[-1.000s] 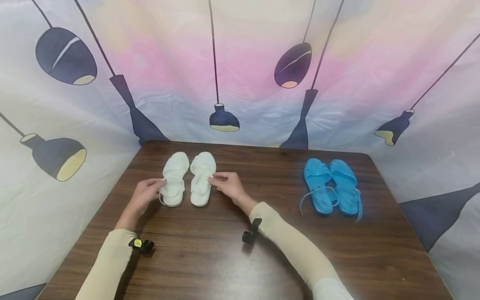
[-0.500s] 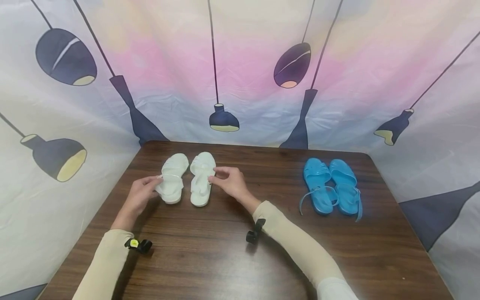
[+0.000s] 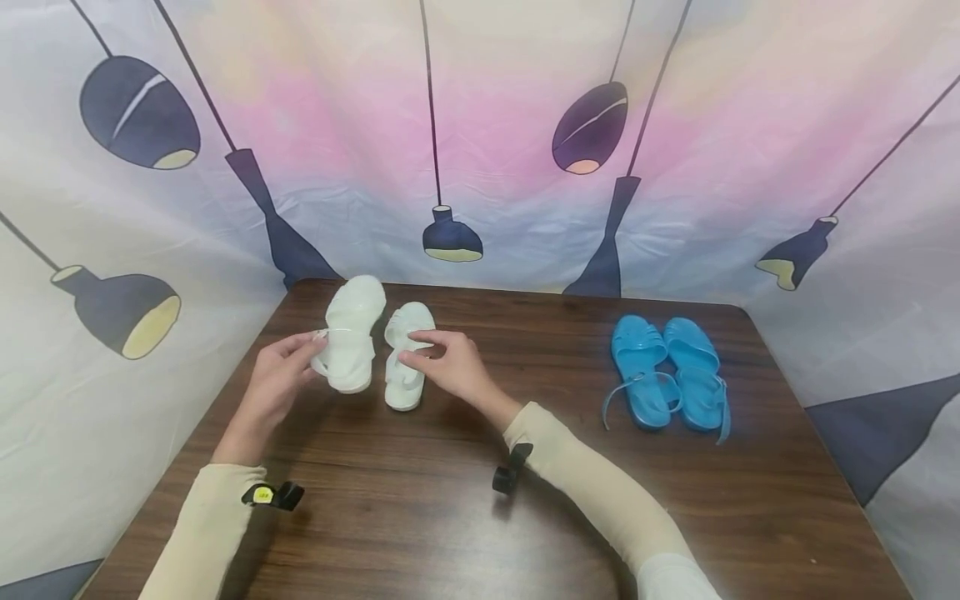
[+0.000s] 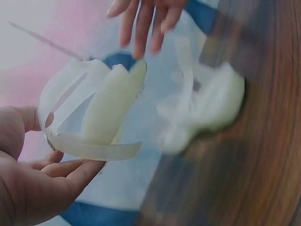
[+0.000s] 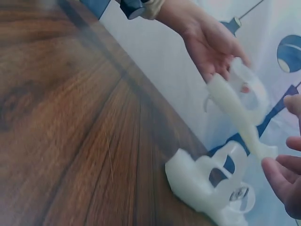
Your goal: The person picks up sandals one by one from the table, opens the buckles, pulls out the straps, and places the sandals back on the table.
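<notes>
Strap (image 4: pixel 103 150) slippage could drop the raised white jelly sandal (image 3: pixel 351 354) if my left grip (image 3: pixel 276 379), clamped on it left of its resting mate (image 3: pixel 403 393), loosens. My right grip (image 3: pixel 457 367) hangs beside that mate, fingers apart.

Two white sandals (image 3: pixel 351 352) and two blue sandals (image 3: pixel 638 354), four in all, are seen with two black wrist cameras (image 3: pixel 287 497) and one wood-grain table (image 3: pixel 420 517).
</notes>
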`<state>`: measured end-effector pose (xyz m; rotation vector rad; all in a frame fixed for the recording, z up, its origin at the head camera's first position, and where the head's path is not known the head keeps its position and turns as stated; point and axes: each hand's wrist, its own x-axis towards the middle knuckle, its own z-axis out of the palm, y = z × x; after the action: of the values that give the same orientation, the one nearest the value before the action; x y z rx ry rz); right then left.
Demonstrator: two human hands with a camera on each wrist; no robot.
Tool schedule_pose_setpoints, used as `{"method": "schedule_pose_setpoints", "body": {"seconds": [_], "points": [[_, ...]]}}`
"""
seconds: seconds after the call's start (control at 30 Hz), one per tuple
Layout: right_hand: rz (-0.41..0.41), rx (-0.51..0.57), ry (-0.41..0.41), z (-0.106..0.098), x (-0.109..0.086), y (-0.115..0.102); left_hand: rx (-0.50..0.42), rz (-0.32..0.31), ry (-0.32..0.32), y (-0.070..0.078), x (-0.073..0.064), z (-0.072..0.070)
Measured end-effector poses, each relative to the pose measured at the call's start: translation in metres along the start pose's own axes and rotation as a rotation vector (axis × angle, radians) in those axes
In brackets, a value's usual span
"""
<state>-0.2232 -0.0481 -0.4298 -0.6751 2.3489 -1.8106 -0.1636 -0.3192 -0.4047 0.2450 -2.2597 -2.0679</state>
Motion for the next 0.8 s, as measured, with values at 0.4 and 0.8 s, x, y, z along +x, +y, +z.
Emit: {"method": "schedule_pose_setpoints", "body": {"seconds": [0.4, 0.8], "points": [[0.040, 0.303, -0.098, -0.007, -0.019, -0.015, -0.128, 0.088, -0.072, 0.025, -0.017, 0.057], [0.048, 0.351, -0.049, -0.046, -0.040, -0.009, -0.041, 0.055, -0.095, 0.025, -0.023, 0.101]]}}
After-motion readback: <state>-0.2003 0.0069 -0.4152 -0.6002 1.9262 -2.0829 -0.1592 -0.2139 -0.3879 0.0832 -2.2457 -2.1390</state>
